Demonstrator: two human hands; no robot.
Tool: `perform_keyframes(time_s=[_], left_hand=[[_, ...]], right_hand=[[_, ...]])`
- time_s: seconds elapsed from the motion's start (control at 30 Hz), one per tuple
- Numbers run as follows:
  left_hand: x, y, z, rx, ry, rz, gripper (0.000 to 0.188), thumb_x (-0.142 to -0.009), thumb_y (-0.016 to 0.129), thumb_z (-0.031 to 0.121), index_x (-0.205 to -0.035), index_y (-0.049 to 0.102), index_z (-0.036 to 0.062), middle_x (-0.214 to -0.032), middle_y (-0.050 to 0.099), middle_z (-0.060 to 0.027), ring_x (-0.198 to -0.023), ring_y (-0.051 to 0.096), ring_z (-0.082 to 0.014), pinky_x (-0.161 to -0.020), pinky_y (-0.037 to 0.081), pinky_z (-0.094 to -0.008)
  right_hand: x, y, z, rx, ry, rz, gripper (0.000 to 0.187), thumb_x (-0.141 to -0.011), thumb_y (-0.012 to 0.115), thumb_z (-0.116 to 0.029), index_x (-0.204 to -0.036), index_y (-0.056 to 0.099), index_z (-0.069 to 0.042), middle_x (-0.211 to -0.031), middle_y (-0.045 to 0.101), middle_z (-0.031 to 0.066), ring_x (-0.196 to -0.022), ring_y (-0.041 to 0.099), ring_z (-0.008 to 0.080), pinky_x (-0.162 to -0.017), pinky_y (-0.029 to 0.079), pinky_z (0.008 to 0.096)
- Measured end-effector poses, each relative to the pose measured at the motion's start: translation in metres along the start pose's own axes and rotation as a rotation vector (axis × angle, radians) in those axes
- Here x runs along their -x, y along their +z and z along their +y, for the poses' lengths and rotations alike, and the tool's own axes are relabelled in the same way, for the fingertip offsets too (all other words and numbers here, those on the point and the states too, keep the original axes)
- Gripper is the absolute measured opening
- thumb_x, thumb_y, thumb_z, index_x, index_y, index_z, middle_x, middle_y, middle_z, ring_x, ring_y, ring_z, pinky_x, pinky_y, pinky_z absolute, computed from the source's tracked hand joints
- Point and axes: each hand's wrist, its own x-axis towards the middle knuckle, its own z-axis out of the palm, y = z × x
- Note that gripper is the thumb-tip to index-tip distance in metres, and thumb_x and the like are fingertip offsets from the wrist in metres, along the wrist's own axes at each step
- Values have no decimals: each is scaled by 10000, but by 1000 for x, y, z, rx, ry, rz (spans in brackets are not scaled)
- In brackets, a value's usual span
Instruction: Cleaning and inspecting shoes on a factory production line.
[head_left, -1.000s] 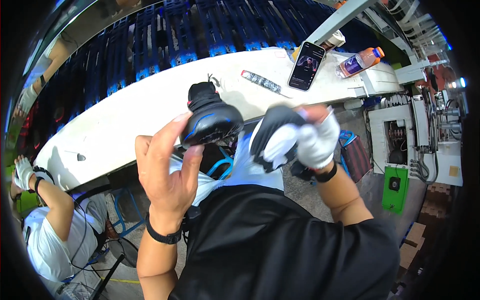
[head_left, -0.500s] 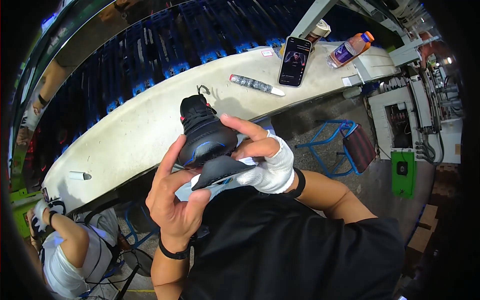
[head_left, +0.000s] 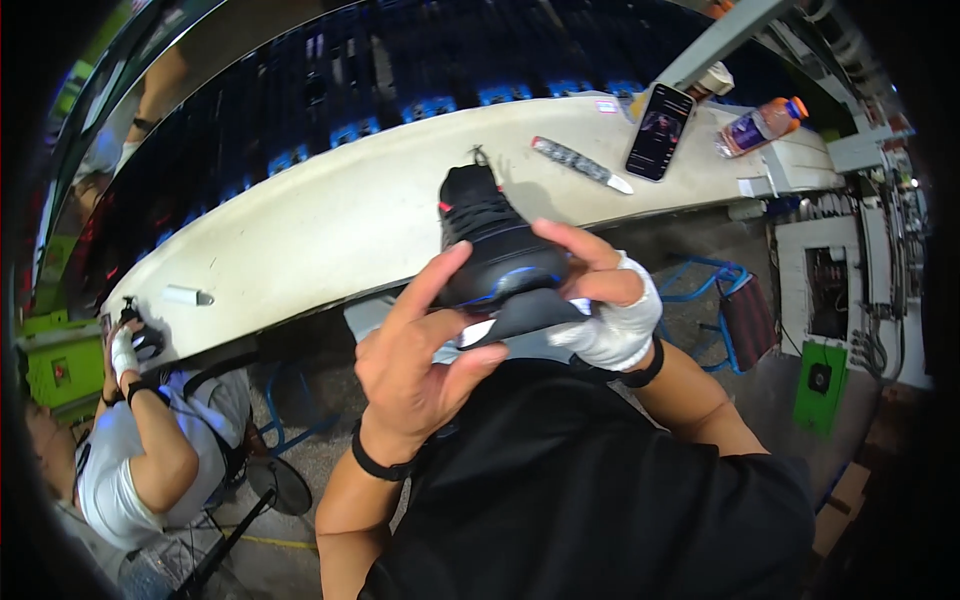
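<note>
A black lace-up shoe [head_left: 490,228] with red accents and a blue line at its toe is held above the near edge of the bench, toe toward me. Against the toe end sits a curved black sole piece [head_left: 530,313], white showing at its ends. My bare left hand [head_left: 415,365] grips from the left, its index finger along the shoe and its thumb at the sole piece. In a white fingerless glove, my right hand [head_left: 608,305] grips the other side, a finger on the shoe's upper. Its thumb is partly hidden.
On the pale bench [head_left: 330,220] lie a marker-like tube [head_left: 580,163], a phone [head_left: 660,132], a drink bottle [head_left: 760,127] and a small white cylinder [head_left: 188,295]. Dark conveyor slats [head_left: 330,80] run behind. A co-worker [head_left: 165,440] handles a dark shoe at left. A blue-framed stool [head_left: 735,310] stands right.
The whole view has swung, so bench, phone and hands all sit farther right. The sole piece looks less tilted against the toe. At left, the co-worker's dark shoe has come into clearer sight.
</note>
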Motion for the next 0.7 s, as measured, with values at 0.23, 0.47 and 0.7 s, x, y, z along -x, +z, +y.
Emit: perform_keyframes(time_s=[0.23, 0.47, 0.7], left_hand=[[4, 1, 1, 2, 5, 15, 440, -875, 913, 346, -948, 648, 2, -1293, 725, -335, -719, 775, -261, -573, 583, -292], [8, 2, 0, -36, 16, 36, 445, -879, 915, 335, -913, 609, 15, -1270, 739, -320, -747, 781, -268, -566, 575, -283], [6, 3, 3, 7, -73, 20, 422, -871, 930, 289, -899, 606, 20, -1229, 771, -278, -881, 823, -306, -648, 626, -301]], right_hand=[[0, -5, -4, 39, -18, -52, 467, -856, 945, -175, -1141, 588, -78, -1502, 586, 351, -1161, 752, 358, -920, 615, 399], [-1, -8, -9, 51, 30, -84, 492, -855, 946, -174, -1141, 559, -71, -1458, 623, 345, -1254, 713, 422, -988, 598, 447], [7, -6, -14, 79, 134, -66, 412, -825, 950, -76, -1032, 595, -57, -1479, 614, 302, -1254, 719, 379, -982, 606, 407]])
